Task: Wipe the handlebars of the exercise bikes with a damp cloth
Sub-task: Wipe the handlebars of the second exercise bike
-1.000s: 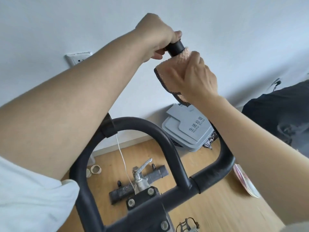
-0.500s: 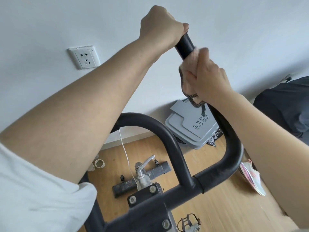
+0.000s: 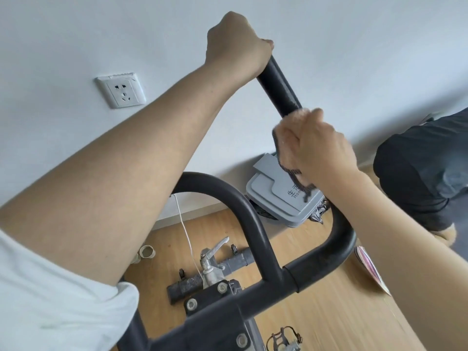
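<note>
The black handlebar of an exercise bike rises up and away from me on the right side, then bends down to the centre clamp. My left hand is closed around the bar's top end. My right hand sits lower on the same bar, gripping a peach cloth with a dark mesh edge wrapped around it. A stretch of bare bar shows between the two hands. The left loop of the handlebar curves in front of me.
A grey lidded bin stands against the white wall beyond the bar. A wall socket is at upper left. On the wooden floor are the bike's base bar, a pedal and a white cord. A dark-clothed leg is at right.
My right hand slid the cloth down the bar, away from my left hand, exposing more bare bar. My left hand stayed on the top end.
</note>
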